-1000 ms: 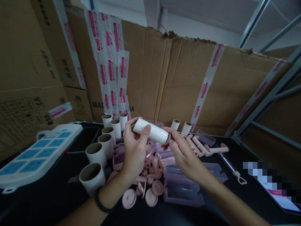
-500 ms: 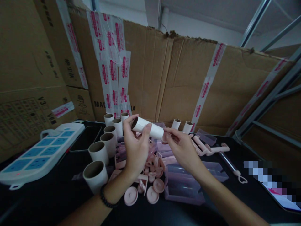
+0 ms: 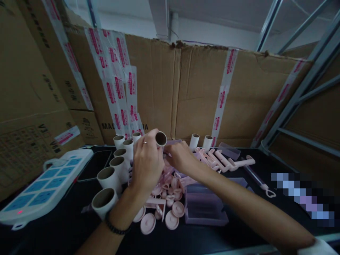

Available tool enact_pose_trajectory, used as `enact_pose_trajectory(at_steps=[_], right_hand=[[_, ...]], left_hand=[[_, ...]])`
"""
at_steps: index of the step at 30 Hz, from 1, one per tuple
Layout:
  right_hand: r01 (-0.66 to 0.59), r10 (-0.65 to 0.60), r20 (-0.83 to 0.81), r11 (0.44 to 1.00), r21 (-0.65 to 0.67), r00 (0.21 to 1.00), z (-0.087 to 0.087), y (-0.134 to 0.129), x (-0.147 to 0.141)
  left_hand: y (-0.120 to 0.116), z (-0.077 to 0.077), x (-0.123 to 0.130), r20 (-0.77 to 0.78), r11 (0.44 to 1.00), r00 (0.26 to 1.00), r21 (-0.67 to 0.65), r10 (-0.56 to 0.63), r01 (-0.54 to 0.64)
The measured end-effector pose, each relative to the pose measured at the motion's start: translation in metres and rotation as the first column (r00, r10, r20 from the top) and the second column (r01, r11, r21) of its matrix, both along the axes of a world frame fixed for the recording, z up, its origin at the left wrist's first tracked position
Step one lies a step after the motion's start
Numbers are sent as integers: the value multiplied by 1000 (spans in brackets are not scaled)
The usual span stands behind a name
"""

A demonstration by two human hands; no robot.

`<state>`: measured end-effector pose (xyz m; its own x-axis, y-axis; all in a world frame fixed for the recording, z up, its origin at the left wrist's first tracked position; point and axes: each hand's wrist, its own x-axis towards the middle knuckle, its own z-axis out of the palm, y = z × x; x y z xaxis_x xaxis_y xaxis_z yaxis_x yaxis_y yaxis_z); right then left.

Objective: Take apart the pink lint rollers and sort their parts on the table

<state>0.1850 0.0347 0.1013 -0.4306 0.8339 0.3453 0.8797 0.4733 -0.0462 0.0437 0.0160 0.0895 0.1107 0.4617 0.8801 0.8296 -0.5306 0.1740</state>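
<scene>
My left hand (image 3: 147,159), with a ring and a black beaded bracelet, is wrapped round a white cardboard tube (image 3: 161,139) whose open end faces me. Just right of it, my right hand (image 3: 179,156) has its fingers curled near the tube's lower side; what they hold is hidden. Beneath both hands lies a pile of small pink plastic parts (image 3: 174,184), with round pink discs (image 3: 148,223) at its front. Several white tubes (image 3: 105,199) stand upright in a row to the left.
A white power strip (image 3: 47,180) and a dark phone (image 3: 95,165) lie at the left. Clear purple trays (image 3: 205,209) sit right of the pile, with pink handles (image 3: 221,160) behind. Two tubes (image 3: 194,142) stand near the cardboard wall (image 3: 154,88). A pink-ended rod (image 3: 256,179) lies right.
The held tube has turned from lying sideways to pointing its open end toward me. My right hand has moved left and curled in beside it. The camera view has shifted slightly.
</scene>
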Motion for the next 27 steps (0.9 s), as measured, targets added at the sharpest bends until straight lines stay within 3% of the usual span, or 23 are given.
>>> enact_pose_trajectory(at_steps=[5,9,12,15,21,24,27], right_hand=[[41,-32,-158,998,49,987,16,-15,32],[180,-108,-448,976,120,887,22,-44,100],[372,-242,-605,923,97,759,12,-65,160],[537,-374,-657,842,55,654,-12,-82,212],[762,-662,-524,646,-38,536,-69,-107,286],[812,-749,-451,577,-83,486,-87,-116,313],[803,-754,-422,589,-93,504,-106,-126,339]], left_hand=[[7,-10,-5,-352,968,931,-183,97,-171],[14,-21,-4,-493,934,869,-291,38,-206],[12,-20,-1,-496,930,868,-313,13,-193],[11,-17,0,-467,948,884,-278,11,-158],[12,-13,4,-304,976,952,-189,45,-106],[-5,7,3,-30,994,1000,-110,-7,4],[-26,35,-24,224,994,970,-41,-92,104]])
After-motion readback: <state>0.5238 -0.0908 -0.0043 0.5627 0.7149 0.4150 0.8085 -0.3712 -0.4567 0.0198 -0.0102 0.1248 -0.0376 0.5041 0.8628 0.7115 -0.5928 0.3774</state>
